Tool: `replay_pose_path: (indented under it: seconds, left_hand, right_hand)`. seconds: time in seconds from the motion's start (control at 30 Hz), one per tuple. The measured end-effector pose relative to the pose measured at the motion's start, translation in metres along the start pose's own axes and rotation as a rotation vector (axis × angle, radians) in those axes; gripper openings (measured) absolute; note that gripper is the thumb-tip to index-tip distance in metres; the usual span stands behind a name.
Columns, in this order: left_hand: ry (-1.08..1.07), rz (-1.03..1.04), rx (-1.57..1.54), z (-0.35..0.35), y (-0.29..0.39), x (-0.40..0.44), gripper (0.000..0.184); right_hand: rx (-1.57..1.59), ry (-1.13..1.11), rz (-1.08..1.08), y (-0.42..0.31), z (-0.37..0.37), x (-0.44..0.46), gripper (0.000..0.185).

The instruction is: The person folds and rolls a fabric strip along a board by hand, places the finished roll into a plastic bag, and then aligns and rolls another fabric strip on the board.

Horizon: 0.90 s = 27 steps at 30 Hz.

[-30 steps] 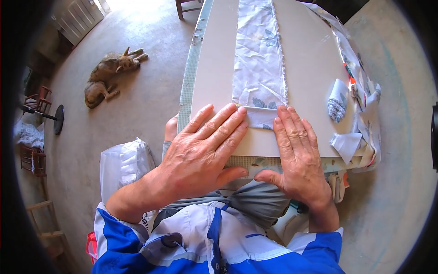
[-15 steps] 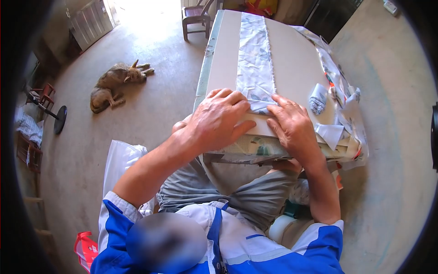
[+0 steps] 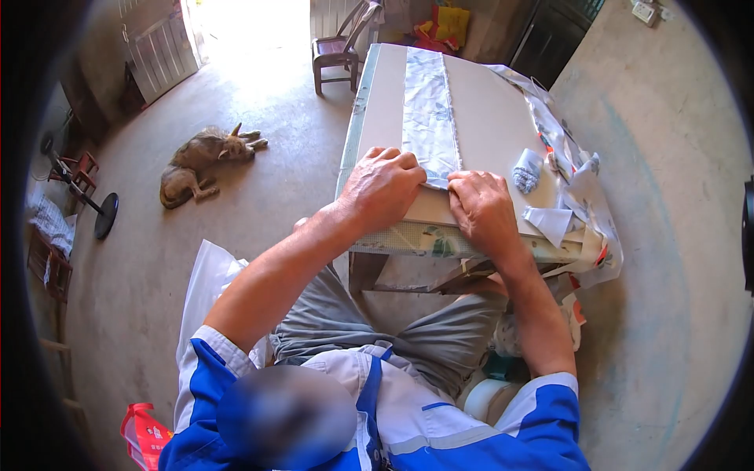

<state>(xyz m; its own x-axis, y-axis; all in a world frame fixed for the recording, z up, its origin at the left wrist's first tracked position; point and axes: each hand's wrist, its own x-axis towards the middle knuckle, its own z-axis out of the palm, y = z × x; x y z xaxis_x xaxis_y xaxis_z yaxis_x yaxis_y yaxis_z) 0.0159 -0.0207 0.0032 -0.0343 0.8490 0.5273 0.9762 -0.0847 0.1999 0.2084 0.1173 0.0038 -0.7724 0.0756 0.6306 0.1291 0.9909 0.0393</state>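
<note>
Near edge of the table (image 3: 393,240) runs just on the body side of the fingers, so room there is short. Left hand (image 3: 382,188) and right hand (image 3: 481,206): fingers of both curled, pinching one near corner each of the patterned cloth strip (image 3: 429,110); tips partly hidden. Paired grip presumably keeps that end square. Strip extends from between the fingers, away from the body, flat along the pale board (image 3: 491,118); board shows on both sides, allowing sideways movement. Right of the right fingers: rolled cloth (image 3: 527,173), then loose scraps (image 3: 550,223) along the right edge, probably placed there to leave the strip unobstructed. Well beyond the left fingers: chair (image 3: 336,52).
</note>
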Motion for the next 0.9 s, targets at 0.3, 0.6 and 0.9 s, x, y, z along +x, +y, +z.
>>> replay_pose_path:
  seconds: [0.3,0.6,0.9]
  left_hand:
    - [0.078,0.037,-0.051,-0.001,0.008,-0.013,0.012]
    - [0.167,-0.055,-0.227,-0.003,0.0,-0.02,0.017]
    - [0.101,-0.209,-0.284,-0.007,-0.002,-0.015,0.026]
  right_hand:
    - [0.093,-0.019,0.049,-0.011,-0.017,-0.007,0.024]
    - [0.275,0.038,0.219,-0.007,-0.008,-0.01,0.025]
    - [0.498,0.027,0.527,-0.004,0.002,-0.007,0.024]
